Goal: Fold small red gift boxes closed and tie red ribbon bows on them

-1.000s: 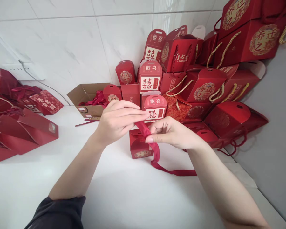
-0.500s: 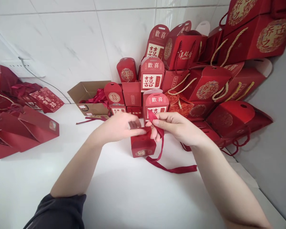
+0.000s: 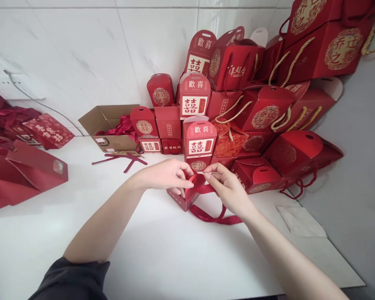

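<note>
A small red gift box [image 3: 185, 203] stands on the white table in front of me, turned with a corner toward me. My left hand [image 3: 167, 174] is closed on its upper part, thumb on the near side and fingers around the top. Close to the right of it, my right hand [image 3: 226, 185] pinches a dark red ribbon [image 3: 206, 189] between thumb and fingertips at the top of the box. The ribbon's loose length curls down on the table beside the box and runs under my right wrist. My fingers hide most of the box's top.
Stacked red gift boxes [image 3: 264, 116] with rope handles fill the back right. An open cardboard box [image 3: 92, 121] of red ribbon stands at the back, with thin dark red strips [image 3: 134, 162] before it. Larger red boxes [image 3: 34, 175] are at left. A white tissue [image 3: 301, 221] lies at right.
The gift box has turned so a corner faces me. My left hand has closed on its top. My right hand has brought the ribbon down to the box's top. The view has shifted slightly.
</note>
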`<act>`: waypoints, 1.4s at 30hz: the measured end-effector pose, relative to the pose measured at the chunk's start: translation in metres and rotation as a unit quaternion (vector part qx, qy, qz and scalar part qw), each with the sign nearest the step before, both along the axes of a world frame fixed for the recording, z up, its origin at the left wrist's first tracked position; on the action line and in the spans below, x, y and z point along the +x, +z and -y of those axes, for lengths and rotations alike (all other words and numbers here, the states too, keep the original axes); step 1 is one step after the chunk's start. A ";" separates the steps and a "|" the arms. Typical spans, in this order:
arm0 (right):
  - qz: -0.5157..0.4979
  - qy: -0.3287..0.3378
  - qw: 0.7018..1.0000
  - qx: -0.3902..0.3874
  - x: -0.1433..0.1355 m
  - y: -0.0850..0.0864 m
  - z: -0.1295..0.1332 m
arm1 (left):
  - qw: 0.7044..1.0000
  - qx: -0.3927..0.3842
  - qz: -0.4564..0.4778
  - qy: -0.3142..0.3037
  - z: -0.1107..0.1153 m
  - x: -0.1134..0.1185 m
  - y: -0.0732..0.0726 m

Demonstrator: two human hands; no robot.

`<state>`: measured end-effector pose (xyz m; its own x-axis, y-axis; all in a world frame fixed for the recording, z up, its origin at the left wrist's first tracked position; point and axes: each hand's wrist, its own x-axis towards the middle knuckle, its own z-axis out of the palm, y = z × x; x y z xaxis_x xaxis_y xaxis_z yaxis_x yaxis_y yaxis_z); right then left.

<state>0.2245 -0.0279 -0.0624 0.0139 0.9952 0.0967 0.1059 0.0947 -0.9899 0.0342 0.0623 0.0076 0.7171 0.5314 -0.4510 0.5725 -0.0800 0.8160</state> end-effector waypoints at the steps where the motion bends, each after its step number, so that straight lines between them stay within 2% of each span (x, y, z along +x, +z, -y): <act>1: -0.004 -0.020 1.000 0.013 -0.001 -0.004 0.001 | 1.000 -0.012 0.001 0.002 0.001 0.001 0.002; 4: -0.030 -0.083 0.994 0.063 -0.005 -0.010 0.004 | 0.999 -0.042 0.004 0.032 0.003 0.005 0.006; 9: -0.050 -0.168 0.981 0.083 -0.010 -0.011 0.003 | 0.996 -0.061 -0.014 0.067 0.004 0.010 0.006; 16: 0.054 -0.211 0.973 0.079 -0.013 -0.020 -0.004 | 0.997 -0.046 -0.030 0.052 0.004 0.011 0.003; 26: 0.205 -0.266 0.916 0.221 -0.027 -0.019 -0.003 | 1.000 -0.016 0.000 0.023 0.003 0.011 0.001; 30: 0.206 -0.235 0.922 0.227 -0.026 -0.021 -0.003 | 0.999 0.040 -0.001 0.017 0.001 0.010 -0.002; 32: 0.188 -0.206 0.936 0.216 -0.024 -0.017 -0.004 | 0.995 0.101 -0.003 0.015 0.001 0.008 -0.002; 34: 0.149 -0.146 0.959 0.193 -0.020 -0.011 -0.009 | 0.980 0.198 0.007 0.013 0.000 0.006 0.000; 37: 0.068 -0.014 0.989 0.132 -0.017 0.001 -0.020 | 0.943 0.329 0.046 0.021 0.000 0.002 0.006; 39: 0.011 0.056 0.994 0.096 -0.017 0.007 -0.026 | 0.927 0.363 0.083 0.040 0.000 -0.001 0.012; 42: -0.073 0.091 0.989 0.091 -0.019 0.010 -0.027 | 0.914 0.379 0.125 0.069 -0.001 -0.008 0.019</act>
<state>0.2051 -0.0006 -0.0523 -0.1377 0.9485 0.2854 -0.0715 0.2778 -0.9580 0.0259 0.0629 0.0268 0.6502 0.7164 0.2529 0.4232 -0.6180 0.6626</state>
